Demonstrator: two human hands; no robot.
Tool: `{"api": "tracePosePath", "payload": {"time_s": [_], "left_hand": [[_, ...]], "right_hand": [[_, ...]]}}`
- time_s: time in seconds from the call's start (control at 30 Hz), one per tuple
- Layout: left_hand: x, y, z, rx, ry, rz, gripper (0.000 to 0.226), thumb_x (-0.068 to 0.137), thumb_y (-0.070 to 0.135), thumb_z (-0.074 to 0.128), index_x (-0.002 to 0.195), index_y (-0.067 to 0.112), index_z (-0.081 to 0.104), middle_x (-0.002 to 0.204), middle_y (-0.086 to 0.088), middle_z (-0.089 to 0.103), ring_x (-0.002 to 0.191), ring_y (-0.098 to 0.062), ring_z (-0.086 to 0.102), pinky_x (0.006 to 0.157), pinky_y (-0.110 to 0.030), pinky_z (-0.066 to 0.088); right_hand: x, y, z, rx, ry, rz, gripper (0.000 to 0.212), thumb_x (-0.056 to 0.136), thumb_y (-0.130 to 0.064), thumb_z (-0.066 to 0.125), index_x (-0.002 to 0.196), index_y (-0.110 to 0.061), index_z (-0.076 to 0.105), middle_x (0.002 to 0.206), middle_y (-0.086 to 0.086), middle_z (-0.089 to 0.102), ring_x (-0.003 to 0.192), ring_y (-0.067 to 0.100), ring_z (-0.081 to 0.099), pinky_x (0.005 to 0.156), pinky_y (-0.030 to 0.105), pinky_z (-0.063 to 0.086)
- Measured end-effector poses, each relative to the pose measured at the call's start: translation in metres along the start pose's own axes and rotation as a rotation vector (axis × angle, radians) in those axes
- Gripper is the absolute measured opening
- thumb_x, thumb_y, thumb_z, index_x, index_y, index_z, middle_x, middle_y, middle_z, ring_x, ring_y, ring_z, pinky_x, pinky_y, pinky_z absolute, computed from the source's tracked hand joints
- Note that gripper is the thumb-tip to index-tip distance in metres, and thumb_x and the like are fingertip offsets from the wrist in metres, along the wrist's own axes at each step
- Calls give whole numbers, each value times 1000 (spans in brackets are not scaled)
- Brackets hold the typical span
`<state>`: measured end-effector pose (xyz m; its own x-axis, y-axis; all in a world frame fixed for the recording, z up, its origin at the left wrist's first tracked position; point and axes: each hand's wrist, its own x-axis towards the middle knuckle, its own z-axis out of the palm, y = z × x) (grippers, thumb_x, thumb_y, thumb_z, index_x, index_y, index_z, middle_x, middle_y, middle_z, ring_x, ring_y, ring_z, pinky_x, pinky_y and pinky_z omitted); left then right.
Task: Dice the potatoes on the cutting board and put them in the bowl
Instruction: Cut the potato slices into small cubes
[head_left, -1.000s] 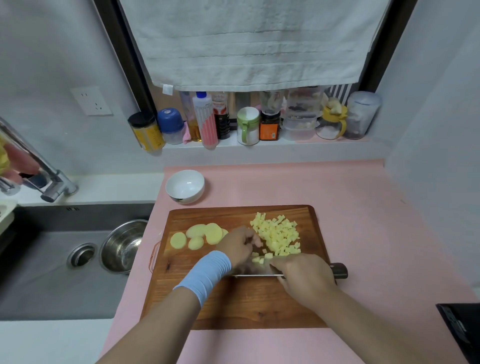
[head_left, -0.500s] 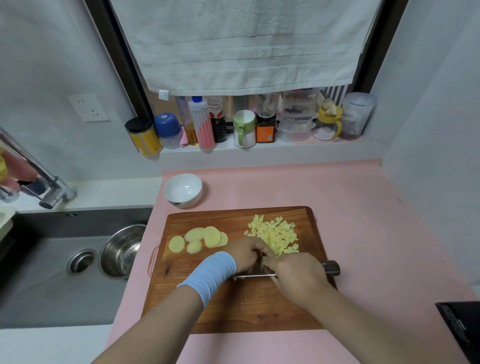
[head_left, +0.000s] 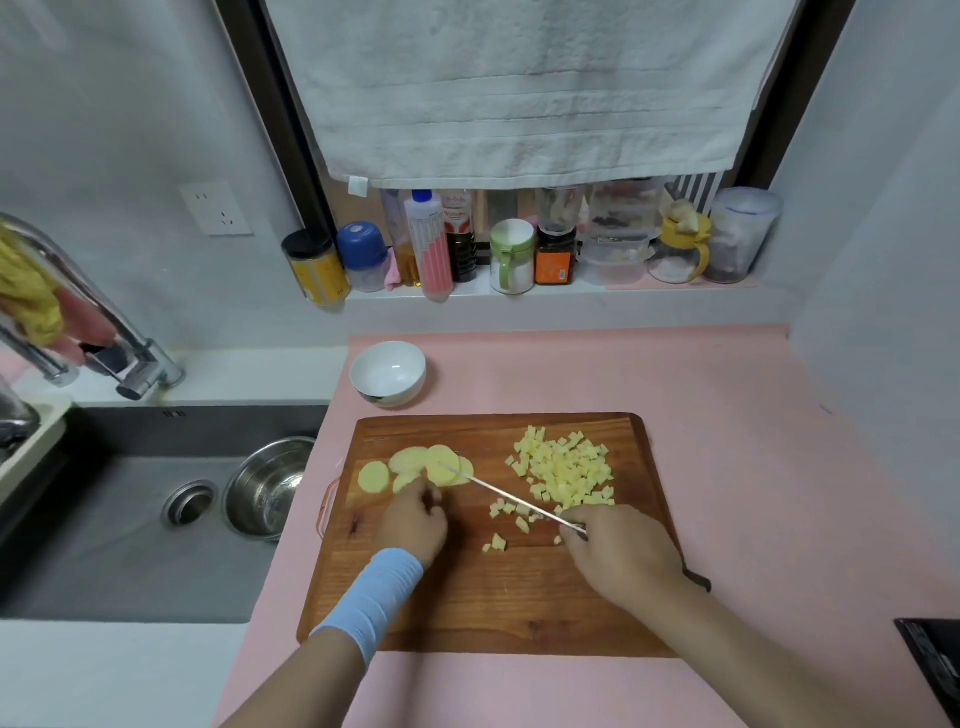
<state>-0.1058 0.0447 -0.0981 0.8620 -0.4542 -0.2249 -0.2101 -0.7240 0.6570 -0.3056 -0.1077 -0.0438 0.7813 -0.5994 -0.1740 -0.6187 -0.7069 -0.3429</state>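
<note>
A wooden cutting board (head_left: 467, 613) lies on the pink mat. A pile of diced potato (head_left: 566, 470) covers its far right part, with a few stray cubes (head_left: 498, 540) nearer me. Several round potato slices (head_left: 415, 465) lie at the far left. My left hand (head_left: 413, 522), with a blue wristband, touches the nearest slices with curled fingers. My right hand (head_left: 618, 558) grips the knife (head_left: 511, 499), whose blade points left with its tip over the slices. An empty white bowl (head_left: 388, 372) stands behind the board.
A sink (head_left: 130, 519) with a steel bowl (head_left: 267, 486) and a faucet (head_left: 104, 332) lies to the left. Bottles and jars (head_left: 519, 249) line the ledge behind. A dark object (head_left: 935, 660) sits at the right edge of the mat.
Both hands left the diced pile. My left hand moved left to the slices, and my right hand swung the knife so its blade points left at them.
</note>
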Motion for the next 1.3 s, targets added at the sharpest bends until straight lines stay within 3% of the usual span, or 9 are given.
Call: {"api": "tracePosePath", "payload": {"time_s": [0.1, 0.17, 0.37, 0.5, 0.6, 0.73, 0.93, 1.2, 1.3], "left_hand": [[-16, 5, 18, 220, -219, 65, 7, 85, 24, 62, 90, 26, 58, 83, 7, 63, 80, -17, 58, 74, -24, 42], [-21, 13, 29, 275, -270, 134, 6, 83, 24, 64, 86, 27, 61, 82, 9, 66, 80, -14, 61, 74, -23, 47], [-16, 30, 45, 18, -165, 40, 12, 85, 11, 70, 94, 18, 66, 84, 5, 68, 84, -15, 65, 75, -19, 43], [-14, 15, 30, 19, 14, -68, 18, 93, 8, 51, 101, 15, 66, 100, -2, 69, 96, -23, 64, 81, -24, 43], [-13, -5, 23, 38, 36, -96, 17, 92, 7, 48, 102, 14, 60, 107, -8, 68, 99, -29, 63, 86, -29, 46], [-6, -5, 18, 59, 20, -72, 14, 91, 10, 52, 103, 16, 55, 106, -5, 62, 97, -28, 62, 86, -32, 47], [17, -5, 15, 152, 52, 104, 32, 87, 1, 50, 117, 11, 58, 119, -8, 56, 115, -29, 52, 99, -36, 43], [56, -4, 13, 482, -68, 218, 64, 98, 34, 54, 154, 25, 26, 163, 1, 21, 146, -25, 21, 119, -37, 19], [73, -5, 10, 467, -69, 226, 66, 92, 39, 63, 150, 28, 34, 153, 1, 39, 138, -24, 32, 113, -36, 26]], "right_hand": [[-1, -7, 0, 125, -50, 96, 25, 101, -44, 49, 95, -32, 70, 79, -10, 67, 79, 15, 65, 68, 32, 53], [-1, -9, 1, 191, -71, 125, 25, 101, -44, 50, 87, -32, 67, 75, -9, 66, 76, 13, 64, 63, 30, 50], [-13, -11, 5, 247, -111, 196, 26, 98, -46, 52, 88, -32, 71, 71, -9, 69, 72, 12, 66, 60, 28, 49], [-21, -15, 7, 293, -154, 215, 29, 99, -43, 52, 83, -26, 69, 70, -5, 68, 66, 11, 65, 58, 30, 47], [-22, -20, 17, 335, -226, 229, 31, 98, -44, 51, 79, -22, 61, 74, -9, 65, 72, 14, 64, 58, 30, 43], [-19, -17, 24, 283, -232, 244, 31, 98, -45, 48, 72, -29, 56, 74, -14, 60, 73, 13, 61, 53, 27, 38], [-7, 2, 10, 219, -118, 348, 29, 102, -42, 45, 94, -27, 68, 78, -10, 66, 76, 16, 63, 56, 27, 41], [6, -8, 7, 292, -128, 285, 34, 102, -42, 48, 77, -24, 64, 70, -6, 66, 70, 14, 64, 56, 29, 45], [9, -15, 8, 326, -143, 264, 31, 102, -42, 48, 85, -25, 67, 71, -6, 66, 68, 11, 64, 54, 28, 42]]}}
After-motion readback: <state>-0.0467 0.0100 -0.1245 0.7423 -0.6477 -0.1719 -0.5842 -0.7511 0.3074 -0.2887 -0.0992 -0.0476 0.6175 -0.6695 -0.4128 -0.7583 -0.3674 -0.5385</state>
